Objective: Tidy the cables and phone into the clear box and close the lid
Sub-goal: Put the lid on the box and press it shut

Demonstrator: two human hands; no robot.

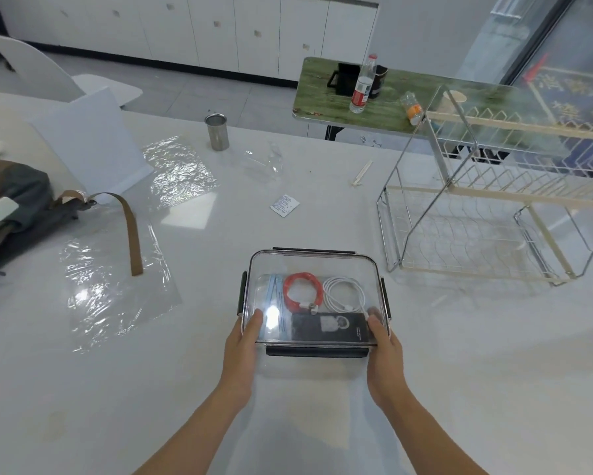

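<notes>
The clear box (314, 264) sits on the white table in front of me with its clear lid on top and dark clips along the edges. Through the lid I see a coiled orange cable (303, 292), a coiled white cable (344, 294), a black phone (331, 327) and a pale blue strip (274, 291). My left hand (243, 347) grips the box's near left corner, thumb on the lid. My right hand (384, 351) grips the near right corner the same way.
A wire dish rack (487, 214) stands to the right of the box. Crumpled plastic sheets (117, 289) and a bag with a brown strap (130, 231) lie at the left. A metal cup (217, 131) and a small paper packet (284, 205) lie farther back.
</notes>
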